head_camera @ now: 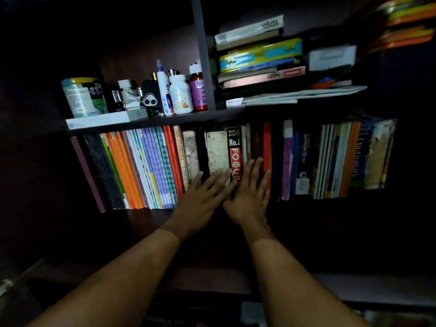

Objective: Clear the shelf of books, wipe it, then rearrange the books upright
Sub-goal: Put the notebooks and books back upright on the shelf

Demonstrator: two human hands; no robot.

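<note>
Grip: left hand [203,197] and right hand [250,192], fingers straight and spread, flat against the spines at mid-row; neither grip holds anything.

Under the fingers: black-and-red "FOCUS" book [234,156] and worn cream-spined book [218,152].

Row of upright books, orange, lilac, checked and blue [151,171], fills the dark wooden shelf [141,215] (a few lean leftward).

Progress, as judged: either nothing yet cleared or final straightening; no cloth visible, wiping unconfirmed.

Both forearms are showing bare, wearing no sleeves; the left hand [200,197] and right hand [250,194] are wearing nothing.
</note>
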